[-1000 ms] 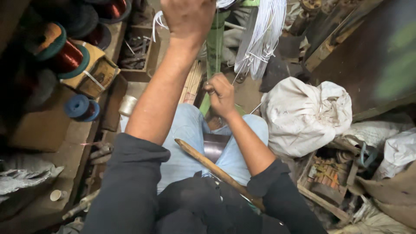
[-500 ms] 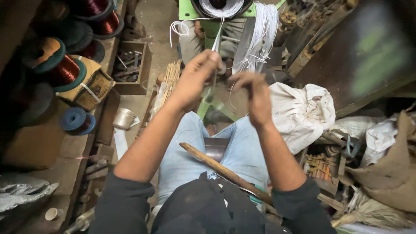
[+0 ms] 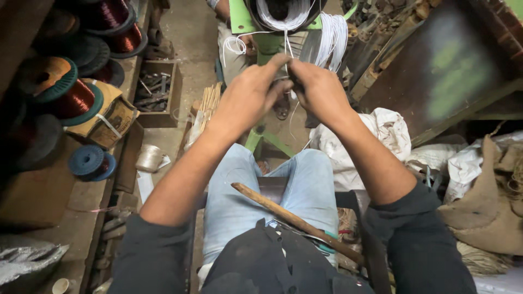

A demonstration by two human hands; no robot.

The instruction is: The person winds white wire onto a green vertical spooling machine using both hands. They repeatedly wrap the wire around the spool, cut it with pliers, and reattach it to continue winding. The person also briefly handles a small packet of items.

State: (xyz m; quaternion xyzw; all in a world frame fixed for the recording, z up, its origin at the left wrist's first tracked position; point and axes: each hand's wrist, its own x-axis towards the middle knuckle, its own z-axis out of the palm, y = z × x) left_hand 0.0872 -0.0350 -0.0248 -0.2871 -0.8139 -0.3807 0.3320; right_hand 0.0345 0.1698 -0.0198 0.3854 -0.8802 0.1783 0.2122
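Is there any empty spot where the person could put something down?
A little. There is bare concrete floor between the shelf of copper wire spools and the green stand, above the wooden box of tools. The right side is crowded with white sacks and burlap. The lap holds a wooden stick, and both hands pinch white wire.

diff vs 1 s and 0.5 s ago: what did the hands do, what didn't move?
The left hand came down from its high reach and the right hand rose to meet it. Half a second ago they were slightly apart; now their fingers touch, pinching the white cord that hangs from the coil above. The wooden stick stays across the lap, the copper wire spools stay on the shelf, and the white sack stays put.
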